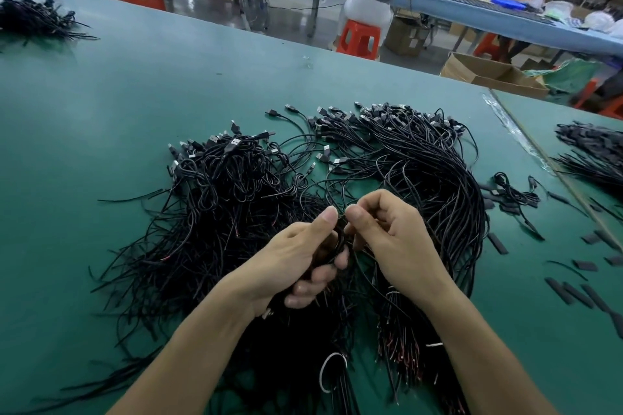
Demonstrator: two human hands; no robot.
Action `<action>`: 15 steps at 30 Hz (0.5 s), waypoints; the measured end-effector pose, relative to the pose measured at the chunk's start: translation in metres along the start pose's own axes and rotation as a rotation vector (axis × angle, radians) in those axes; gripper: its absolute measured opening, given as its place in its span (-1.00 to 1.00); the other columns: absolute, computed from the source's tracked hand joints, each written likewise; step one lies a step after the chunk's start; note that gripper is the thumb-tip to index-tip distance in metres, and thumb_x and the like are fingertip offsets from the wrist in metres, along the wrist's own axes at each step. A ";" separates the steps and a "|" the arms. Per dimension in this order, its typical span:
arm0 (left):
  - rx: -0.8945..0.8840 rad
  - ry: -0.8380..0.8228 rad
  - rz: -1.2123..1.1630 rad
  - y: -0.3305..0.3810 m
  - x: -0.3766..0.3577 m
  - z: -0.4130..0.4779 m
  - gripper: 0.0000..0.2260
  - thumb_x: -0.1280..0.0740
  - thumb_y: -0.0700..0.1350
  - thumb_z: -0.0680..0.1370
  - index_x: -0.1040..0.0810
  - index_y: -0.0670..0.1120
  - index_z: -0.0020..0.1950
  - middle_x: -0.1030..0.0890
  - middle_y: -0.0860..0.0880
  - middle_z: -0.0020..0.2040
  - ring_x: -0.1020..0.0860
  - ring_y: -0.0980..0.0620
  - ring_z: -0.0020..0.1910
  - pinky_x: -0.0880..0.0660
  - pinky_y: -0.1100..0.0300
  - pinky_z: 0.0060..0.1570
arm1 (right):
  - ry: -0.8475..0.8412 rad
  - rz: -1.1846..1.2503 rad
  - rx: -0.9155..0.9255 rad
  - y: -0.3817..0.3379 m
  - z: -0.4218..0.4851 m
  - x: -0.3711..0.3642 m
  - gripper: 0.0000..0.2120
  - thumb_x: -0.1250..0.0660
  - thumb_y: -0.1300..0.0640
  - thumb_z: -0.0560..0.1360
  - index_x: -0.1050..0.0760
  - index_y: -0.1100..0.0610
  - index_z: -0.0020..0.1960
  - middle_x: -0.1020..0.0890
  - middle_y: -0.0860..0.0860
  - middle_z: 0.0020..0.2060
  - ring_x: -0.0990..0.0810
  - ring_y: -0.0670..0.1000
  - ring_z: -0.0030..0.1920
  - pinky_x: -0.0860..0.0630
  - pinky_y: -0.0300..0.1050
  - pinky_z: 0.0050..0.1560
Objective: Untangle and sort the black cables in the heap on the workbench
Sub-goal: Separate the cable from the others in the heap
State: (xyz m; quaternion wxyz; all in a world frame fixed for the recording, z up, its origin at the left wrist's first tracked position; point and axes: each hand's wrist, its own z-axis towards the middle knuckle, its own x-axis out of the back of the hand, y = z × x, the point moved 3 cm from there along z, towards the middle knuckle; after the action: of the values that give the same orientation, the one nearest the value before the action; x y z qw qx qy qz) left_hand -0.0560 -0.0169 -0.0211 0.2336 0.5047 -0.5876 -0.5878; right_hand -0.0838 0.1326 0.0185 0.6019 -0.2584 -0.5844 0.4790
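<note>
A big tangled heap of black USB cables covers the middle of the green workbench. To its right lies a more ordered curved bundle of cables, plugs at the far end, bare wire ends near me. My left hand grips a small bunch of black cables, fingers curled round it. My right hand pinches a thin cable loop between thumb and forefinger, right beside the left thumb. Both hands hover over the near middle of the heap.
Another cable pile lies at the far left, and a sorted pile at the right edge past a taped seam. Short black sleeve pieces are scattered at the right. Beyond the bench are red stools, a fan and seated people.
</note>
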 end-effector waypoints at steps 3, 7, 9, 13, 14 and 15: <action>-0.130 0.171 -0.035 0.005 0.005 0.002 -0.53 -0.18 0.37 0.51 -0.46 0.03 -0.38 -0.31 0.07 -0.51 -0.24 0.16 -0.64 -0.22 0.36 -0.66 | -0.118 0.013 -0.080 0.011 -0.002 -0.013 -0.68 -0.13 -0.23 0.61 -0.52 -0.03 0.05 -0.67 -0.05 -0.20 -0.62 -0.10 -0.26 -0.57 -0.20 -0.21; -0.338 0.386 -0.126 0.010 0.014 0.005 -0.59 -0.18 0.27 0.52 -0.40 -0.04 -0.30 -0.29 0.05 -0.47 -0.22 0.14 -0.58 -0.24 0.33 -0.64 | -0.350 -0.517 -0.117 0.030 -0.017 -0.042 -0.68 -0.25 -0.14 0.61 -0.48 -0.05 0.30 -0.56 -0.11 0.05 -0.55 -0.09 0.05 -0.53 -0.08 0.09; -0.390 0.428 -0.093 0.011 0.016 0.006 -0.62 -0.18 0.23 0.54 -0.41 -0.04 -0.26 -0.29 0.06 -0.45 -0.21 0.14 -0.55 -0.26 0.33 -0.60 | -0.343 -0.623 -0.061 0.029 -0.026 -0.054 -0.67 -0.26 -0.13 0.60 -0.43 -0.05 0.31 -0.49 -0.10 0.06 -0.48 -0.05 0.11 -0.44 -0.12 0.06; -0.455 0.411 -0.046 0.008 0.014 0.009 -0.68 -0.16 0.17 0.58 -0.47 0.05 -0.28 -0.28 0.07 -0.42 -0.25 0.13 -0.50 -0.32 0.32 -0.51 | -0.211 -0.612 -0.006 0.018 -0.028 -0.061 -0.86 -0.29 -0.01 0.59 -0.49 0.02 0.10 -0.56 -0.05 -0.04 -0.53 0.01 0.02 -0.47 -0.09 -0.04; -0.470 0.411 -0.056 0.008 0.014 0.009 -0.68 -0.16 0.16 0.59 -0.45 0.02 -0.27 -0.29 0.07 -0.42 -0.25 0.13 -0.50 -0.32 0.31 -0.51 | -0.204 -0.613 -0.024 0.017 -0.027 -0.061 -0.88 -0.29 0.00 0.59 -0.50 0.03 0.07 -0.57 -0.04 -0.05 -0.55 0.02 -0.01 -0.49 -0.07 -0.06; -0.485 0.416 -0.073 0.008 0.013 0.009 -0.67 -0.16 0.16 0.59 -0.43 0.00 -0.26 -0.28 0.07 -0.42 -0.25 0.13 -0.50 -0.31 0.31 -0.52 | -0.204 -0.623 -0.035 0.016 -0.026 -0.060 -0.89 -0.30 0.00 0.58 -0.51 0.03 0.04 -0.58 -0.04 -0.06 -0.56 0.02 -0.02 -0.51 -0.05 -0.07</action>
State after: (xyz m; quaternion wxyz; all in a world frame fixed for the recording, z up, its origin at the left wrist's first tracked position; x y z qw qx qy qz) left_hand -0.0713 -0.0260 -0.0199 0.4411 0.5643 -0.3516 -0.6028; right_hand -0.0552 0.0926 -0.0271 0.6532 -0.0282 -0.7009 0.2851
